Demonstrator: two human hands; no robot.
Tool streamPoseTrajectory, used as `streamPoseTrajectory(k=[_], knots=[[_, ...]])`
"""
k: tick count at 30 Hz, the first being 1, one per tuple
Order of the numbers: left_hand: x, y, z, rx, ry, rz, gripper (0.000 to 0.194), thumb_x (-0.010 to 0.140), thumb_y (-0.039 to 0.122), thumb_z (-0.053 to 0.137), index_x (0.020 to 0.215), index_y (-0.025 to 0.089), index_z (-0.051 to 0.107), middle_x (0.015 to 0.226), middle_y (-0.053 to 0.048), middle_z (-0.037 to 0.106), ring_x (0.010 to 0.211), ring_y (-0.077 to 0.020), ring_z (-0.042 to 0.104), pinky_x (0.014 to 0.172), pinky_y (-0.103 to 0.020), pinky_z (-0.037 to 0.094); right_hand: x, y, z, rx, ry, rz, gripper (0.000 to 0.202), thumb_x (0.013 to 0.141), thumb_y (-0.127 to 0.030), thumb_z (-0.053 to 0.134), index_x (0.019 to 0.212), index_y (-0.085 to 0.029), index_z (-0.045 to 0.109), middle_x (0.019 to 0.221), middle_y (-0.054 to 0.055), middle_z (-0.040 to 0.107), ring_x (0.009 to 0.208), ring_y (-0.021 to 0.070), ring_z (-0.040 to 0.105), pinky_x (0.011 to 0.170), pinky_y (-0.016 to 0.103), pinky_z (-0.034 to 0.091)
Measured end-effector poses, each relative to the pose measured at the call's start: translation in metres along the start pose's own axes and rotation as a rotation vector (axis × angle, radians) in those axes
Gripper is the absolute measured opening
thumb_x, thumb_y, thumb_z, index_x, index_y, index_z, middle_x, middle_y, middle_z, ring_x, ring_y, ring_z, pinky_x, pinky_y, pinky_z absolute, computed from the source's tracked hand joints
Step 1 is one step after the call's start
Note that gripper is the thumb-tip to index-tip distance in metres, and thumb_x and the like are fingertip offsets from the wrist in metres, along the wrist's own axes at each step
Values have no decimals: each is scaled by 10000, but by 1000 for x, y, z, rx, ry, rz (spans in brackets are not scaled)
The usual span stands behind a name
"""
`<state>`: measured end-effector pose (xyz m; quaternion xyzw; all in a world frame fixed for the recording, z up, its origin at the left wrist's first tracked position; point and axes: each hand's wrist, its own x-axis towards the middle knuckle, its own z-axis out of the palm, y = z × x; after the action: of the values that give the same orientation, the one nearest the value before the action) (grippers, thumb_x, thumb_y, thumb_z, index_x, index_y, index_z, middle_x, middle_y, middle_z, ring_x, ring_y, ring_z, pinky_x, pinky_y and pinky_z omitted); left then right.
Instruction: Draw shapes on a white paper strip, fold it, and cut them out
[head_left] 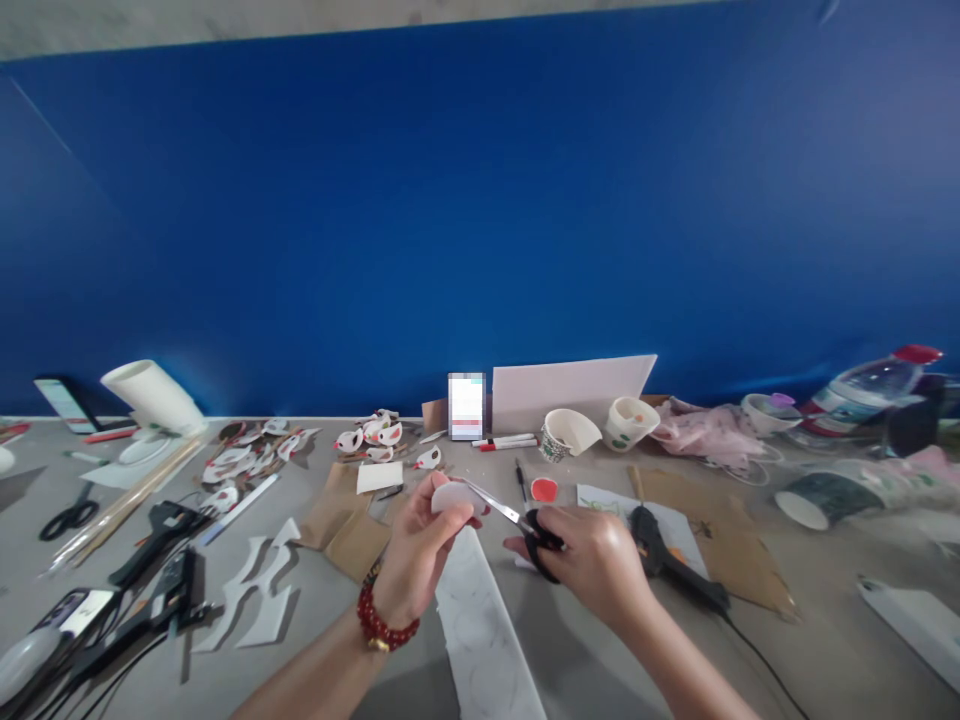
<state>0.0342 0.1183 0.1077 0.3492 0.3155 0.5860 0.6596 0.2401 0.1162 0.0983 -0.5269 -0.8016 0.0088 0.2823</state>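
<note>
My left hand [427, 535] pinches a small white paper piece [456, 497] with a rounded edge between thumb and fingers. Black-handled scissors [504, 510] are in my right hand [600, 560], its fingers wrapped round the handles. Their blades point left and meet the paper's edge near my left fingertips. Below both hands lies a long pale marbled strip [487, 640]. Just beyond the scissors rest a red round piece [544, 489] and a black pen [521, 480].
Several white bird cutouts [386, 433] lie at the back, left of a propped phone [466, 407]. Glue guns lie on both sides, one black glue gun [664, 555] at right with its cord trailing forward. Cut paper cups [568, 435] and a bottle [862, 395] stand along the back.
</note>
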Motion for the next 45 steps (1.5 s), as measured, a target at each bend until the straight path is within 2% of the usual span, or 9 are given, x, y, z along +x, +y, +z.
streamPoseTrajectory(k=[9, 19, 24, 29, 35, 45], knots=[[-1, 0, 0, 48, -34, 23, 161, 769, 191, 749, 772, 165, 591, 891, -25, 633, 786, -142, 592, 744, -248, 484, 3, -1, -10, -33, -68, 16, 458, 808, -538, 635, 545, -195, 484, 509, -26, 541, 456, 108, 485, 483, 236, 247], [0, -2, -4, 118, -44, 20, 153, 781, 198, 734, 801, 165, 586, 841, -16, 621, 768, -137, 588, 713, -228, 478, 2, 0, -10, -53, -55, -14, 450, 819, -528, 632, 551, -190, 507, 500, -30, 537, 447, 94, 467, 476, 231, 236], [0, -2, -5, 122, -72, 6, 149, 801, 200, 720, 814, 169, 574, 826, -3, 614, 772, -126, 594, 727, -218, 472, 1, 6, -6, -84, -2, -43, 465, 866, -522, 578, 551, -186, 516, 508, -17, 549, 461, 103, 478, 491, 239, 236], [1, 1, -2, 120, -102, 20, 154, 801, 200, 716, 786, 165, 567, 865, -15, 611, 791, -132, 592, 740, -228, 473, 3, 8, -11, -19, 9, -7, 524, 865, -582, 556, 534, -186, 473, 489, -27, 517, 433, 90, 428, 475, 231, 235], [1, 0, -3, 171, -89, 35, 145, 811, 195, 699, 779, 166, 561, 847, -12, 605, 775, -125, 572, 725, -219, 464, 3, 5, -17, -63, -54, -25, 508, 826, -593, 596, 544, -185, 484, 498, -21, 534, 454, 103, 469, 484, 236, 222], [-1, 2, -4, 243, -65, 25, 166, 803, 229, 703, 801, 177, 545, 856, -4, 595, 741, -113, 550, 696, -211, 450, 4, 8, -17, -110, -51, -48, 482, 827, -555, 621, 542, -183, 504, 499, -24, 542, 449, 99, 472, 484, 240, 215]])
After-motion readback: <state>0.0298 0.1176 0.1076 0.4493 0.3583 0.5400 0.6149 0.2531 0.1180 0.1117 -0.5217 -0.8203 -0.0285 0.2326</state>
